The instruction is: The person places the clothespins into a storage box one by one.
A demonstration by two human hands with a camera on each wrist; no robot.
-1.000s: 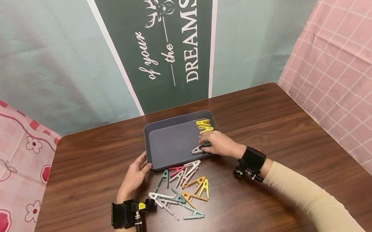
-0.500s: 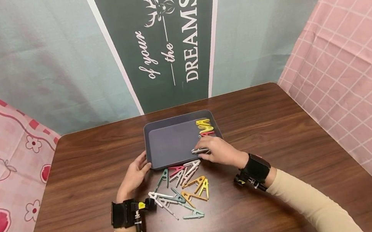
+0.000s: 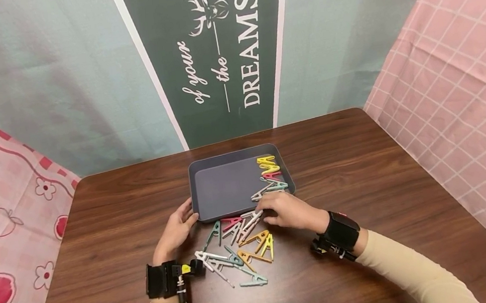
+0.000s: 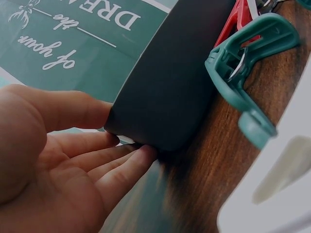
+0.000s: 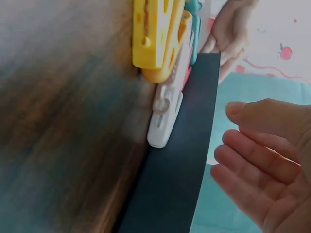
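My left hand [image 3: 175, 233] holds the near left corner of a dark grey tray [image 3: 224, 186], thumb and fingertips against its walls. Inside the tray's right end lie clothespins in a column: yellow ones [image 3: 265, 160] at the back, then a red one [image 3: 273, 175], a mint one and a grey one [image 3: 258, 195]. My right hand [image 3: 288, 210] hovers over the near right rim, thumb and fingers apart with nothing between them in the right wrist view. By its fingertips is a white clothespin [image 5: 165, 116] lying against the tray's outer wall.
In front of the tray several loose clothespins overlap on the wooden table [image 3: 339, 160], among them a dark green one [image 3: 216, 229], orange ones [image 3: 260, 240] and a mint one [image 3: 254, 283]. Printed cloths hang behind the table and on both sides.
My right hand has let go of the grey clothespin in the tray and moved back towards me over the near rim. The left hand and tray stay put.
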